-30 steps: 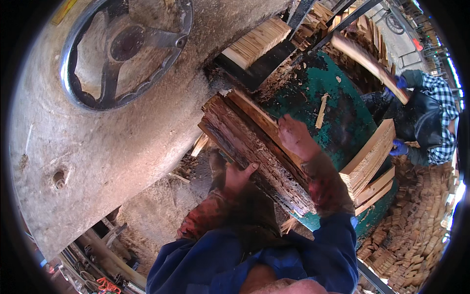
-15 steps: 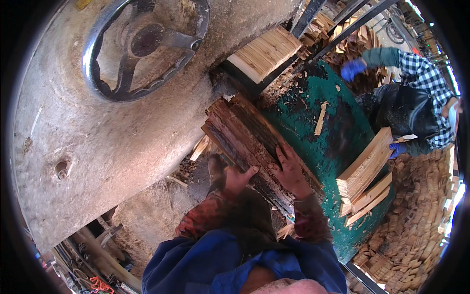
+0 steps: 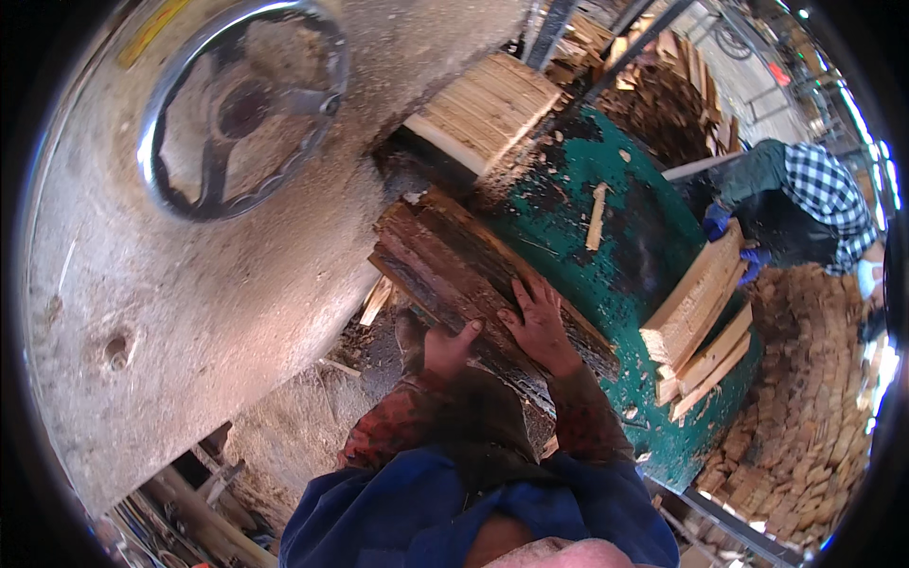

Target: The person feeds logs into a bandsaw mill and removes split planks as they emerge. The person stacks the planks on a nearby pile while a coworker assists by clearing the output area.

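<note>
My left hand (image 3: 447, 346) is closed on the near left edge of a stack of dark, rough wooden boards (image 3: 445, 251), its thumb on top. My right hand (image 3: 538, 322) lies on the upper face of these boards with its fingers spread. The boards rest slanted at the edge of a worn green metal surface (image 3: 587, 265). Beside them at the right are pale cut boards (image 3: 691, 293), where a co-worker's blue-gloved hands (image 3: 716, 221) are. A loose splinter (image 3: 597, 216) lies on the green surface.
A metal handwheel (image 3: 243, 112) is mounted on a large dusty panel (image 3: 189, 331) at the left. A pale wood block (image 3: 481, 109) sits above the boards. A bent-over co-worker (image 3: 833, 199) stands at the right, near piles of cut wood (image 3: 776, 398). Dark metal bars (image 3: 634, 52) cross the top.
My right hand moved down from the far board to lie spread on the stack. The co-worker lowered the plank held up earlier, then brought both hands to the pale boards, bending forward.
</note>
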